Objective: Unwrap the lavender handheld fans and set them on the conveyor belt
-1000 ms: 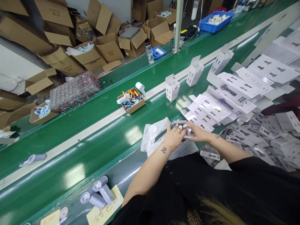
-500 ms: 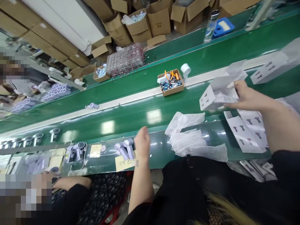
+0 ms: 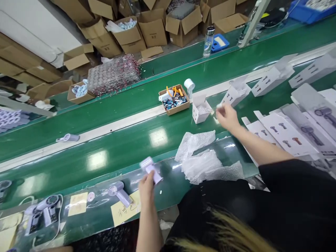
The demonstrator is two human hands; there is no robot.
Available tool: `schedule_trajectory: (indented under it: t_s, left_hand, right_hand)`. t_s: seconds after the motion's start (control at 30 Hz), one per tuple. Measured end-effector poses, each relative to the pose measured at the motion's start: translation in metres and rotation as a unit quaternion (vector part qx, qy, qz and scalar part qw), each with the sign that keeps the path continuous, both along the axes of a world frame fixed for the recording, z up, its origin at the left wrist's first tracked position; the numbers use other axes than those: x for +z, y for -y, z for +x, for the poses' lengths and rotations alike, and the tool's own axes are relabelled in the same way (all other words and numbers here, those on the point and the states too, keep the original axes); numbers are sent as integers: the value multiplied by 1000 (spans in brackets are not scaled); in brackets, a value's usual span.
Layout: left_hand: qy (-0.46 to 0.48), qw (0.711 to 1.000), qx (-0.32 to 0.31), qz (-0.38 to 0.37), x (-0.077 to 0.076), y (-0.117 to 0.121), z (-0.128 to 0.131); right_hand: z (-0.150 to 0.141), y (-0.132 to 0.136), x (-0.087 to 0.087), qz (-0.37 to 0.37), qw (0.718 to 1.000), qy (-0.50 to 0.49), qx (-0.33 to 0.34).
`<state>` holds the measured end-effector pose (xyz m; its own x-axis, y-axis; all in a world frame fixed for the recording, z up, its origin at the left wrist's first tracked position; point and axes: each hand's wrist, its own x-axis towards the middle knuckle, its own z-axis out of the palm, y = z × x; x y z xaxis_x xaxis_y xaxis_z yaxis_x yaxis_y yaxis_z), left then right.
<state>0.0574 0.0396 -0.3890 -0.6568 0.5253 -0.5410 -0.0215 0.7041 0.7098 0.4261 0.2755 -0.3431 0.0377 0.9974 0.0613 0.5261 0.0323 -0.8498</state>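
While grasping 1 lilac fan (image 3: pixel 152 170) by the handle in the left hand (image 3: pixel 146 186) above the bench (image 3: pixel 169 197), holding the right hand (image 3: pixel 228 117) with curled fingers near 1 open white box (image 3: pixel 201 113); cannot tell whether gripping anything. Can see 1 other fan (image 3: pixel 120 193) overlapping 1 yellow note (image 3: pixel 123 212), and bubble wrap (image 3: pixel 203 162) between both hands.

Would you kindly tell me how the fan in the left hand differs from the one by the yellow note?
The held fan is gripped by the left hand; the resting fan lies with its handle partly over the yellow note. The hand hides part of the held fan's handle, while the resting fan's is uncovered. Both are lilac.
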Motion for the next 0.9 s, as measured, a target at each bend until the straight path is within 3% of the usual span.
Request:
schedule_trajectory:
  t_s: [0.03,0.07,0.13,0.2,0.23,0.3,0.33,0.4,0.47,0.5,0.53,0.57,0.6,0.67,0.77,0.83,0.9]
  left_hand:
    - [73,997,3,40,3,-12,33]
    - [136,987,-22,88,6,-25,68]
    - [200,960,-136,140,11,-51,131]
    - [198,918,-301,163,13,-76,167]
    - [145,896,-379,179,11,-89,172]
    - [-49,839,-504,200,5,-115,161]
    - [-160,795,-552,197,0,-128,149]
    - [-298,677,-652,170,-12,-152,125]
    - [-328,567,-741,150,-22,-168,112]
    - [-321,534,-768,146,-25,-172,112]
    - [-311,524,-779,145,-26,-174,115]
    - [-302,537,-774,146,-25,-174,122]
    - [-290,569,-755,151,-22,-171,131]
    - [-243,658,-692,169,-11,-163,152]
    - [-101,770,-598,197,12,-150,176]
    - [-5,799,-566,204,26,-143,180]
    - [50,807,-550,210,35,-138,177]
  right_hand:
    - [-9,24,-2,-58,996,-74,-10]
    - [-18,48,-5,-160,974,-160,30]
    - [-36,85,-15,-355,871,-324,104]
    - [-42,105,-25,-419,786,-444,99]
    - [-39,109,-28,-412,768,-485,69]
    - [-21,107,-31,-383,764,-520,-7]
    - [-9,106,-31,-380,764,-519,-32]
    - [17,105,-30,-407,761,-504,-40]
    - [36,112,-27,-445,745,-496,-5]
    - [42,119,-26,-459,734,-500,22]
    - [44,126,-24,-471,720,-507,49]
    - [43,135,-21,-483,703,-517,78]
    - [40,143,-18,-491,684,-529,105]
    - [29,156,-12,-497,654,-550,149]
    - [11,161,-3,-476,653,-567,164]
    - [6,158,1,-462,670,-563,144]
    - [10,154,3,-459,689,-549,113]
